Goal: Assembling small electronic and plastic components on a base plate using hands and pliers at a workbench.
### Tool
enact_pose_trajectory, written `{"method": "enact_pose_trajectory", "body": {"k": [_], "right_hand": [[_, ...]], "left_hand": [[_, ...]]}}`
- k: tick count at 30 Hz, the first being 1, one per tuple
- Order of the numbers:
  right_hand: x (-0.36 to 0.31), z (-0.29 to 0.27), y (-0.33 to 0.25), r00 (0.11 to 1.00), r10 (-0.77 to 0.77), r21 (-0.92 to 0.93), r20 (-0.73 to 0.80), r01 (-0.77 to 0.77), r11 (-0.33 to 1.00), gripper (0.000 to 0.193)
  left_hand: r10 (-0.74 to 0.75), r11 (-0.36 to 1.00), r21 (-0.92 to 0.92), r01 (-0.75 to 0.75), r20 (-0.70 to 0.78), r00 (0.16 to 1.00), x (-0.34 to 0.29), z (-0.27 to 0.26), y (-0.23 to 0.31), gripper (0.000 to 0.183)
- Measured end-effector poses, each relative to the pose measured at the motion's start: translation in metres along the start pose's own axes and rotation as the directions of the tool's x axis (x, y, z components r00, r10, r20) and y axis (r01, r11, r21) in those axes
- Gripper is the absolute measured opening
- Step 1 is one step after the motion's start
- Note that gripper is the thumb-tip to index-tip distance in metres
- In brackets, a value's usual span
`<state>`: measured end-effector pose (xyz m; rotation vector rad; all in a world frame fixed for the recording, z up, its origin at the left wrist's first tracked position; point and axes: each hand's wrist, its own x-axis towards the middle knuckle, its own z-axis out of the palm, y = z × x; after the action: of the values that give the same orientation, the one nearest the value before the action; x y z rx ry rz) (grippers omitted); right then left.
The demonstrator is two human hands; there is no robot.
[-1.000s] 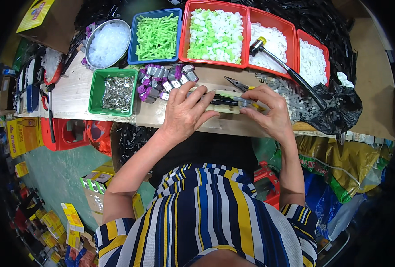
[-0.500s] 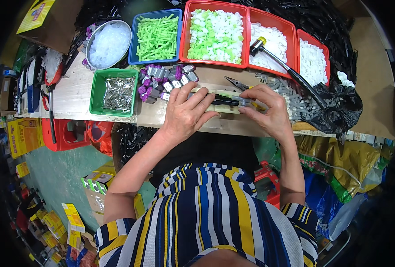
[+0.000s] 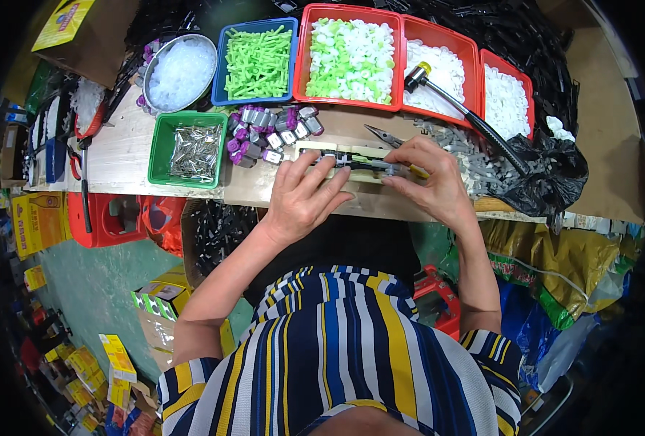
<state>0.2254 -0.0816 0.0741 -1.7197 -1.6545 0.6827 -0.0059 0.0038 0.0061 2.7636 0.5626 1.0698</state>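
A long cream-coloured holder (image 3: pixel 370 176) lies on the bench's front part, with a slim black-and-grey assembly (image 3: pixel 355 161) and a strip of green in its slot. Fingers spread, my left hand (image 3: pixel 304 195) rests its fingertips on the assembly's left half. At the right end, my right hand (image 3: pixel 433 180) pinches a small greyish plastic piece (image 3: pixel 393 169) against the assembly; its exact shape is partly hidden by the fingers. Behind the holder, long-nose pliers (image 3: pixel 385 136) lie with their yellow handles running under my right hand.
Purple-and-grey parts (image 3: pixel 271 131) are heaped beside a green bin (image 3: pixel 153 156) of metal pins. Behind stand a bowl (image 3: pixel 148 86), a blue bin (image 3: pixel 221 62) and red bins (image 3: pixel 302 54). A hammer (image 3: pixel 475 120) leans across the right bins. Grey pieces (image 3: pixel 475 154) and a black bag (image 3: pixel 548 182) lie rightward.
My left hand has drawn back slightly toward me and its fingers have lifted apart, exposing more of the assembly. My right hand has shifted a little left with its pinched piece.
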Motion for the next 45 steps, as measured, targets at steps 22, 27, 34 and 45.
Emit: {"method": "enact_pose_trajectory", "body": {"k": [22, 27, 34, 45], "right_hand": [[0.008, 0.019, 0.012, 0.998, -0.044, 0.028, -0.043, 0.045, 0.999, 0.031], [0.002, 0.019, 0.014, 0.995, 0.024, 0.157, -0.093, -0.009, 0.988, 0.031], [0.001, 0.025, 0.023, 0.968, -0.198, -0.086, -0.155, 0.186, 0.979, 0.026], [-0.007, 0.035, 0.022, 0.933, -0.268, -0.202, -0.240, 0.222, 0.954, 0.024]], "left_hand": [[0.007, 1.000, -0.013, -0.007, 0.008, 1.000, -0.002, 0.007, -0.004, 0.039], [0.008, 1.000, -0.010, -0.008, 0.002, 1.000, -0.004, 0.008, -0.004, 0.040], [0.018, 1.000, -0.018, -0.018, -0.003, 1.000, -0.007, 0.011, -0.006, 0.043], [0.009, 0.999, -0.034, -0.009, 0.000, 1.000, -0.006, 0.010, -0.006, 0.045]]}}
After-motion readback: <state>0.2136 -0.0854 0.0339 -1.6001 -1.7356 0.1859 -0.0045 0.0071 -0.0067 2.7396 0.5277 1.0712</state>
